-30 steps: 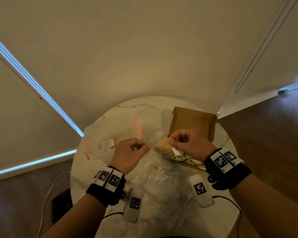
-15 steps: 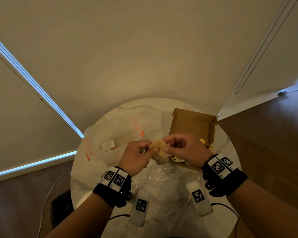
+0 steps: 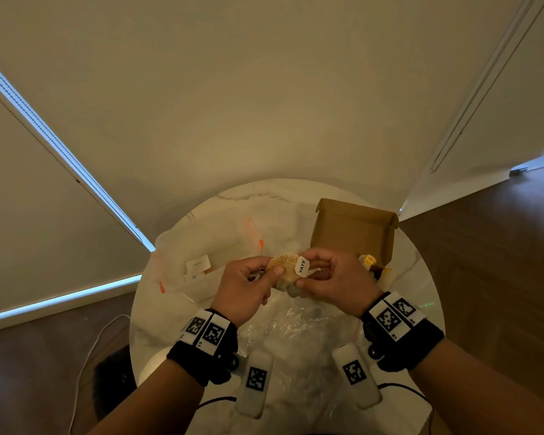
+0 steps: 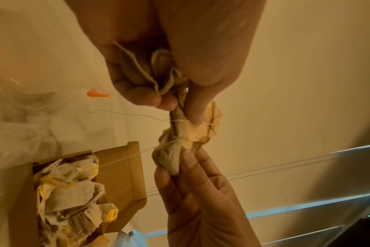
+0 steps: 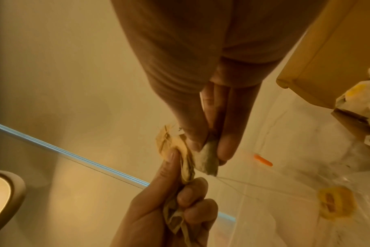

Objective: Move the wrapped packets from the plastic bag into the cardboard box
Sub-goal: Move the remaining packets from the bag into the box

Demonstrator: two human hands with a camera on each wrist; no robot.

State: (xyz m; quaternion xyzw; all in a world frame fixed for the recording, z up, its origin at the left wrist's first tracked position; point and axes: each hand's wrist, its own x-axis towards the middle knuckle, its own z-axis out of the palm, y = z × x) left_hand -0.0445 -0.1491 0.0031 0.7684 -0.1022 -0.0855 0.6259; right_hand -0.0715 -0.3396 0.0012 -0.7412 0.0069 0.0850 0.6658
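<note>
Above the table, both hands hold a tangled clump of wrapped packets (image 3: 284,269) with strings and a white tag (image 3: 302,265). My left hand (image 3: 269,273) pinches the tan packet (image 4: 201,132) with its thumb and keeps crumpled packets (image 4: 158,71) curled in the palm. My right hand (image 3: 308,274) pinches the grey packet (image 5: 209,157) at the other end. The open cardboard box (image 3: 352,227) stands just behind the right hand, with several packets (image 4: 70,183) inside. The crumpled clear plastic bag (image 3: 296,337) lies under the hands.
A second plastic bag (image 3: 201,246) with orange marks and a white label lies on the left of the round marble table (image 3: 233,196). A yellow tag (image 5: 334,202) hangs on a thread. A white cable trails over the wooden floor (image 3: 85,356) at the left.
The left hand left the bag's mouth and joined the right hand on the packet clump. Both hands rose a little, and the white tag now faces up.
</note>
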